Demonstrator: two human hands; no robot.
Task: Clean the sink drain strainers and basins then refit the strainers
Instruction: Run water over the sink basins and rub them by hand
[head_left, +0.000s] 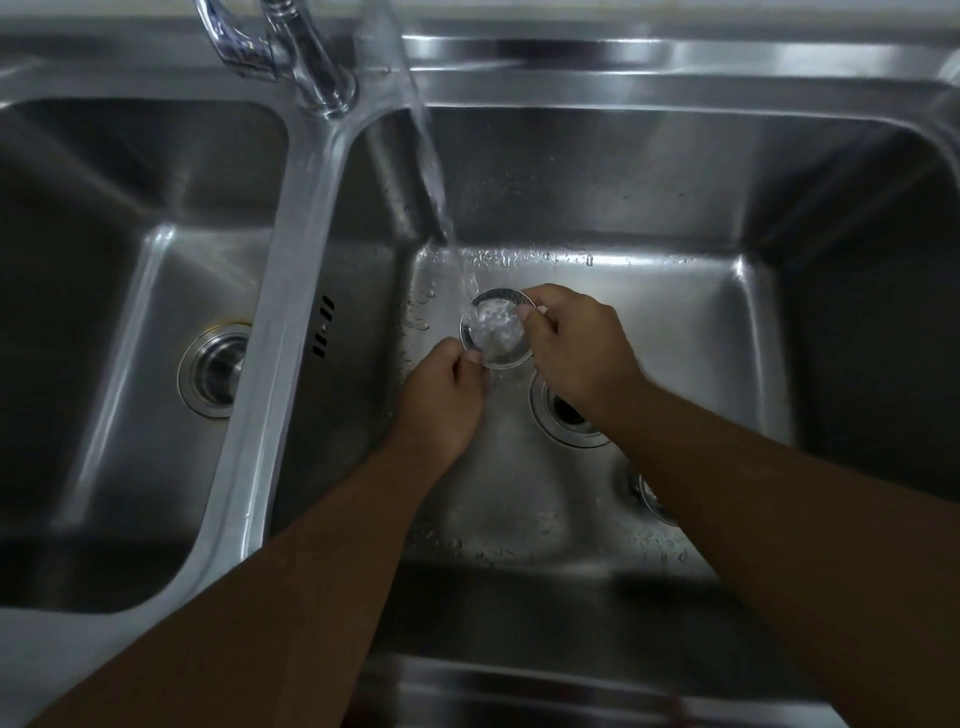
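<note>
Within the right basin (675, 291) of a steel double sink, the strainer (496, 330) is pinched at opposite rim edges by the left hand (441, 400) and right hand (576, 353), held under the stream (431, 171), just beyond and left of the open drain (566, 415), which lies nearer the right hand.

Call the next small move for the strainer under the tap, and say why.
Probably rotate the strainer a little under the stream. The left hand and right hand pinch its rim on opposite sides, and the water lands near its left edge, so part of it may be unrinsed. The drain below is open, so refitting can wait.
</note>
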